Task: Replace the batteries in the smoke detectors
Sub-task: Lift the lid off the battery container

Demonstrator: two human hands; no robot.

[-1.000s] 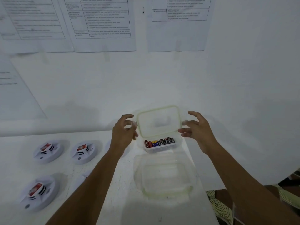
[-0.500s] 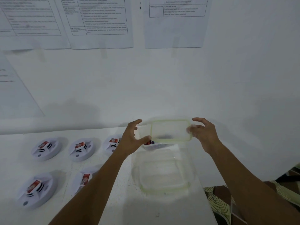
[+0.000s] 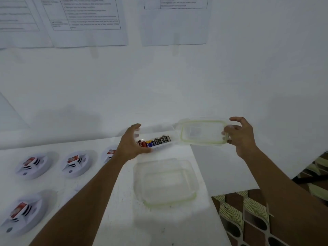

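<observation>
the left grip (image 3: pixel 132 143), a bare hand, grasps the left end of a small clear plastic box (image 3: pixel 160 146) at the back of the white bench (image 3: pixel 115 219). its thumb lies along the near side and its fingers curl over the far rim. inside the box a row of cylindrical batteries (image 3: pixel 154 140) lies side by side, red ones at the left, blue and yellow in the middle, black and grey at the right.

the right grip (image 3: pixel 239 134), also bare, pinches the right edge of a clear rectangular plastic lid with a pale green seal (image 3: pixel 202 132). the forefinger is lifted above the others. the lid is off the box, held in the air just to its right and tilted toward the camera. its left edge is close to the box's right end, but whether they touch cannot be told.

in front of the box, near the bench's right edge, sits a larger clear plastic container with a pale green rim (image 3: pixel 170 204).

on the left part of the bench lie round white smoke detectors, each with a red and white block at its middle: one at far left (image 3: pixel 33 165), one beside it (image 3: pixel 76 164), a third (image 3: pixel 108 154) partly hidden behind the left forearm, and a fourth (image 3: pixel 19 213) nearer the camera.

printed paper sheets (image 3: pixel 85 20) hang on the white wall. a brown and cream patterned floor (image 3: pixel 248 219) shows at lower right.
</observation>
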